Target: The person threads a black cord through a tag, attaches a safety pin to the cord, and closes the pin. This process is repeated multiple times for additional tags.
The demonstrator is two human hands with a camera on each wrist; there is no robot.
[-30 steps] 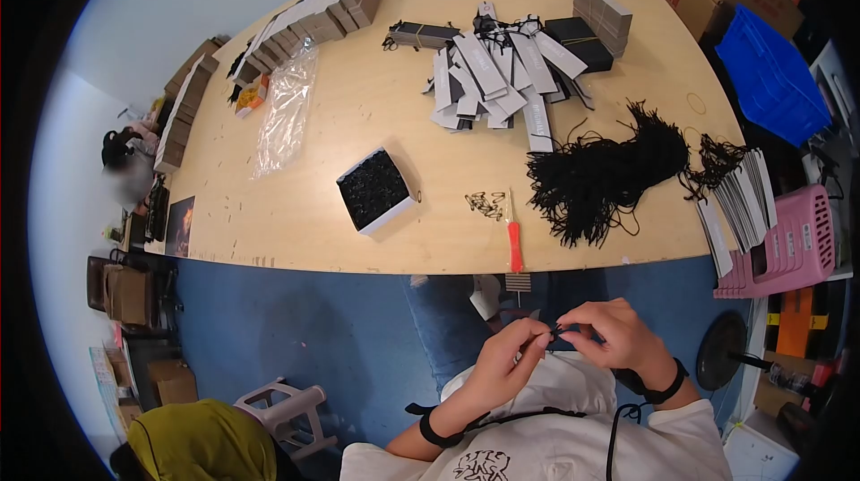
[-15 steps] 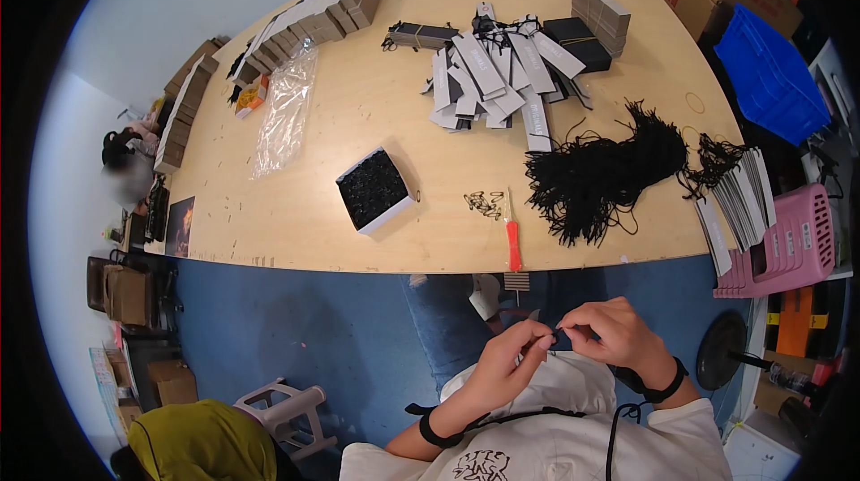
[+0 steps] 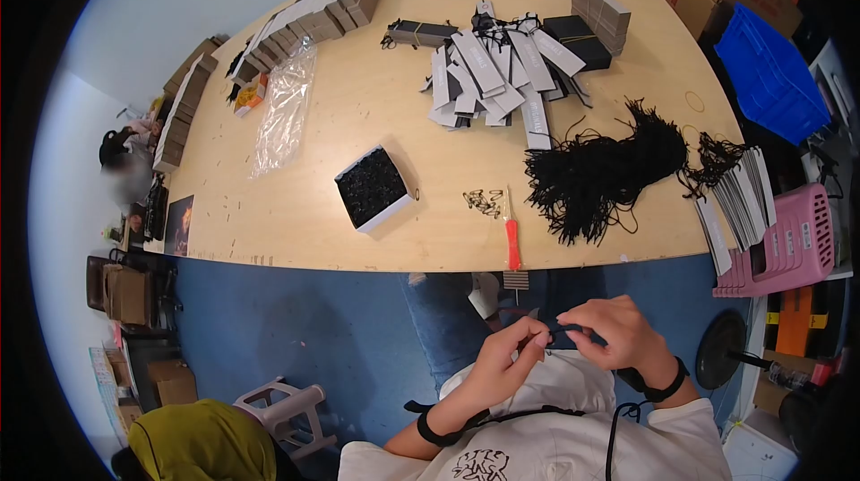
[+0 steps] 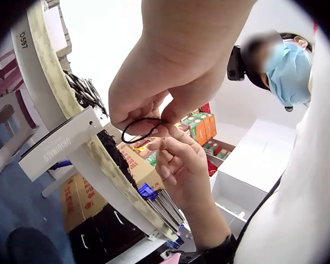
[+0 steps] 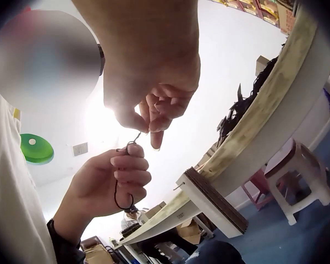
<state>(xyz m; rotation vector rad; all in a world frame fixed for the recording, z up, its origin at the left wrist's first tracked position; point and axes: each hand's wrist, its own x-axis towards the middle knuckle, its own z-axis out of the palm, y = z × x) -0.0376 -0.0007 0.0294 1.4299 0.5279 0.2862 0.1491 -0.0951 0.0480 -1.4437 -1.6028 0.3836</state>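
In the head view the left hand (image 3: 509,361) and right hand (image 3: 618,334) face each other above the person's lap, a short black cord (image 3: 564,329) between their fingertips. The left wrist view shows the cord (image 4: 127,137) as a loop hanging at the left hand (image 4: 165,82), with the right hand (image 4: 181,165) close by. Seen from the right wrist, the left hand (image 5: 107,181) pinches the cord (image 5: 116,192), while the right hand (image 5: 154,99) pinches its upper end between thumb and finger.
On the table (image 3: 296,221) lie a box of black pieces (image 3: 372,190), a red-handled tool (image 3: 512,244), small metal pins (image 3: 484,203), a black cord bundle (image 3: 609,172) and a pile of tags (image 3: 488,69). A pink basket (image 3: 797,239) stands at the right, a stool (image 3: 291,414) below left.
The right hand's fingertips have shifted slightly, and more of the dark cord shows stretched between the two hands. The left hand has barely moved.
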